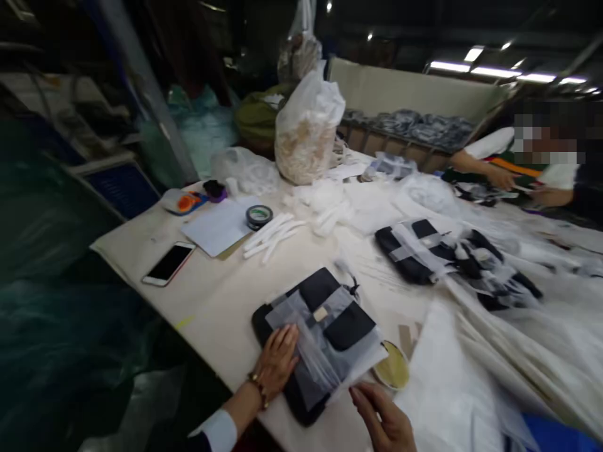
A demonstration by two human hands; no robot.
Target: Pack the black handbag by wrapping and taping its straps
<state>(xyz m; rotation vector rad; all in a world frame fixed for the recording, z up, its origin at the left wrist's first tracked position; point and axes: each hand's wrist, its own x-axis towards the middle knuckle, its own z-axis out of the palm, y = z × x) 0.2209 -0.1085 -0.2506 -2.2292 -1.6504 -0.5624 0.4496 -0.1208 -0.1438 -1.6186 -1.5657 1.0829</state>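
A black bag (306,289), partly covered with translucent wrapping sheets (301,333), lies flat at the table's front. A small beige square (320,313) shows on its middle. My left hand (279,358) rests on the bag's left part, fingers stretched over the sheet. Just off the bag's lower right edge, my right hand (384,417) has its fingers bent and the tips together; whatever they pinch is too small to make out. A round yellowish disc-like thing (393,367) lies right of the bag, partly under the sheet's corner.
On the left are a phone (168,263), white paper (219,226), a tape roll (259,216) and white strips (273,235). More wrapped black bags (412,251) lie to the right. A full clear plastic sack (308,125) stands behind. A co-worker's hands (502,177) handle things at far right.
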